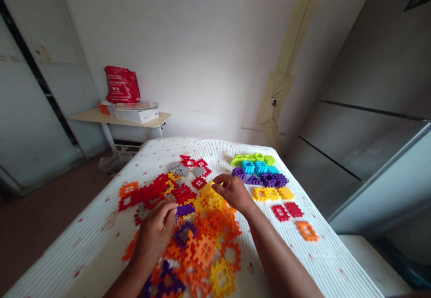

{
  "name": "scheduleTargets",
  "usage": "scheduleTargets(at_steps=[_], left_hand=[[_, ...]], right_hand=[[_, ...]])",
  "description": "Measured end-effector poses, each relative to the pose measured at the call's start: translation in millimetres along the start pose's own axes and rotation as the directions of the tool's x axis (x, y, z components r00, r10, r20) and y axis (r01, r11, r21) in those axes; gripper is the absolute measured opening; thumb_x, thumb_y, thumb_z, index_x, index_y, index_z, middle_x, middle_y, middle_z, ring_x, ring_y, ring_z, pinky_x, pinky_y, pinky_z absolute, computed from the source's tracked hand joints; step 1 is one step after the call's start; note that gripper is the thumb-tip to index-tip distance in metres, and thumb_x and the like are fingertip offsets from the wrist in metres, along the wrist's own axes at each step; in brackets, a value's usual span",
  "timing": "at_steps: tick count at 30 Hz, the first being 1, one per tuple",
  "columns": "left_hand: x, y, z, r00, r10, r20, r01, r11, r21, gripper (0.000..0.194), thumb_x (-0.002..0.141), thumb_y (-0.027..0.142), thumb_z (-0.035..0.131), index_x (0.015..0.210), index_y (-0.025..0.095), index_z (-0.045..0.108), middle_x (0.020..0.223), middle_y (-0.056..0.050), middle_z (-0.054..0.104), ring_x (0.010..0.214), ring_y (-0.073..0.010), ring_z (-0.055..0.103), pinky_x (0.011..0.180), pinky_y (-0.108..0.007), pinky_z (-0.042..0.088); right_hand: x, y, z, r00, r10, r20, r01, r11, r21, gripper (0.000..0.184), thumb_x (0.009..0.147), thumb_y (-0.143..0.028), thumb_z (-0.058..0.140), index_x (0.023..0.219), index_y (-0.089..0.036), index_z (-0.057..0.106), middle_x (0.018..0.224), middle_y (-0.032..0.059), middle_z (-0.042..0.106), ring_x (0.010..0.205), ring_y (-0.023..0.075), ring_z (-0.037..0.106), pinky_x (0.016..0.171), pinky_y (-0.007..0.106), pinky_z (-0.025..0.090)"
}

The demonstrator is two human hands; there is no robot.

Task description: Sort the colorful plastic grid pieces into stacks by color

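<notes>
A loose heap of flat plastic interlocking tiles [202, 239], orange, yellow, red, purple and grey, lies on a white dotted bed cover [316, 262]. My left hand [155, 231] rests on the heap's left side, fingers curled and pinching near a purple tile [185, 209]; what it grips is hidden. My right hand [233, 192] hovers over the yellow tiles [208, 201] at the heap's top, fingertips pinched together on something I cannot make out. To the right lie sorted rows: green [253, 158], cyan [259, 168], purple [266, 180], yellow [272, 193], red [287, 211] and one orange tile [307, 230].
A small wooden shelf table [117, 119] stands by the wall at the back left, carrying a red bag [121, 85] and a white box [136, 115]. A grey wardrobe [370, 136] runs along the right of the bed. Bare floor [50, 208] lies to the left.
</notes>
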State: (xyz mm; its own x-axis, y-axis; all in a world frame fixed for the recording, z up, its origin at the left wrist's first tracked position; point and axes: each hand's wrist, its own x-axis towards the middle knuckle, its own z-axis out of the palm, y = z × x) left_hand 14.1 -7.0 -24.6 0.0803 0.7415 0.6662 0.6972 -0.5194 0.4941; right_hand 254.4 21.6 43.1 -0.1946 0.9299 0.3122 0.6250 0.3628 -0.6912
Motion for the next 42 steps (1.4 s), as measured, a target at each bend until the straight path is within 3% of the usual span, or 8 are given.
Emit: scheduleTargets(at_steps=[4, 8, 21, 25, 29, 33, 37, 42], left_hand=[[-1, 3, -2.5, 0.997, -0.079, -0.007, 0.077, 0.982, -0.175, 0.014, 0.086, 0.025, 0.046, 0.089, 0.021, 0.059, 0.080, 0.000, 0.064, 0.057, -0.0106, 0.066, 0.054, -0.020, 0.053], [0, 11, -9.2, 0.994, 0.062, -0.092, -0.071, 0.993, -0.093, 0.011, 0.085, 0.022, 0.051, 0.090, 0.021, 0.061, 0.087, -0.002, 0.064, 0.073, -0.0123, 0.067, 0.068, -0.021, 0.053], [-2, 23, -15.3, 0.944, 0.301, -0.138, -0.294, 0.953, 0.066, 0.019, 0.082, 0.012, 0.055, 0.097, 0.023, 0.060, 0.094, -0.003, 0.064, 0.086, -0.0154, 0.064, 0.085, -0.027, 0.048], [-3, 18, -12.1, 0.958, 0.242, -0.151, -0.242, 0.970, 0.016, 0.030, 0.082, 0.017, 0.057, 0.111, 0.023, 0.056, 0.098, -0.004, 0.064, 0.088, -0.0165, 0.064, 0.085, -0.029, 0.050], [-3, 15, -10.2, 0.959, 0.236, -0.156, -0.240, 0.971, -0.005, 0.037, 0.081, 0.019, 0.058, 0.118, 0.023, 0.053, 0.097, -0.003, 0.065, 0.087, -0.0159, 0.063, 0.088, -0.029, 0.049], [-2, 17, -10.8, 0.968, 0.195, -0.161, -0.202, 0.979, -0.030, 0.032, 0.083, 0.021, 0.056, 0.114, 0.026, 0.055, 0.098, -0.003, 0.064, 0.086, -0.0159, 0.063, 0.087, -0.028, 0.049], [-3, 23, -9.5, 0.979, 0.119, -0.166, -0.131, 0.990, -0.058, 0.030, 0.083, 0.021, 0.055, 0.112, 0.027, 0.056, 0.102, -0.003, 0.064, 0.087, -0.0158, 0.062, 0.088, -0.028, 0.048], [-4, 16, -5.1, 0.972, 0.127, -0.196, -0.139, 0.989, -0.048, 0.030, 0.080, 0.022, 0.058, 0.109, 0.029, 0.059, 0.100, -0.001, 0.065, 0.086, -0.0165, 0.063, 0.089, -0.028, 0.048]], right_hand=[[-3, -4, 14, 0.995, -0.039, 0.094, 0.026, 0.990, 0.136, 0.019, 0.081, -0.031, 0.057, 0.086, -0.017, 0.069, 0.078, 0.0007, 0.066, 0.064, 0.0109, 0.055, 0.059, 0.021, 0.039], [-7, -10, 29, 0.978, 0.002, 0.208, -0.071, 0.942, 0.327, 0.029, 0.071, -0.039, 0.069, 0.090, -0.016, 0.069, 0.079, 0.0008, 0.063, 0.067, 0.0115, 0.054, 0.057, 0.020, 0.040], [-17, -28, 42, 0.936, 0.011, 0.353, -0.123, 0.947, 0.296, 0.036, 0.060, -0.041, 0.078, 0.089, -0.021, 0.068, 0.072, -0.0042, 0.058, 0.062, 0.0090, 0.050, 0.055, 0.018, 0.040], [-10, -21, 28, 0.964, 0.005, 0.266, -0.073, 0.966, 0.247, 0.035, 0.061, -0.036, 0.077, 0.091, -0.020, 0.068, 0.077, -0.0022, 0.063, 0.066, 0.0110, 0.055, 0.058, 0.019, 0.043], [-3, 5, -29, 0.989, 0.053, -0.137, -0.062, 0.996, -0.060, 0.029, 0.071, -0.028, 0.069, 0.099, -0.019, 0.068, 0.091, 0.0031, 0.067, 0.078, 0.0142, 0.060, 0.070, 0.023, 0.045], [-14, 55, -99, 0.810, 0.206, -0.550, -0.416, 0.863, -0.289, 0.031, 0.074, -0.027, 0.063, 0.102, -0.015, 0.067, 0.100, 0.0083, 0.068, 0.085, 0.0188, 0.062, 0.078, 0.027, 0.045], [-39, 108, -134, 0.600, 0.405, -0.690, -0.741, 0.605, -0.290, 0.034, 0.075, -0.029, 0.059, 0.105, -0.016, 0.068, 0.102, 0.0106, 0.068, 0.093, 0.0242, 0.062, 0.077, 0.028, 0.044], [-54, 140, -128, 0.535, 0.465, -0.705, -0.819, 0.489, -0.300, 0.036, 0.077, -0.031, 0.054, 0.108, -0.017, 0.067, 0.100, 0.0113, 0.067, 0.092, 0.0242, 0.062, 0.071, 0.027, 0.044]])
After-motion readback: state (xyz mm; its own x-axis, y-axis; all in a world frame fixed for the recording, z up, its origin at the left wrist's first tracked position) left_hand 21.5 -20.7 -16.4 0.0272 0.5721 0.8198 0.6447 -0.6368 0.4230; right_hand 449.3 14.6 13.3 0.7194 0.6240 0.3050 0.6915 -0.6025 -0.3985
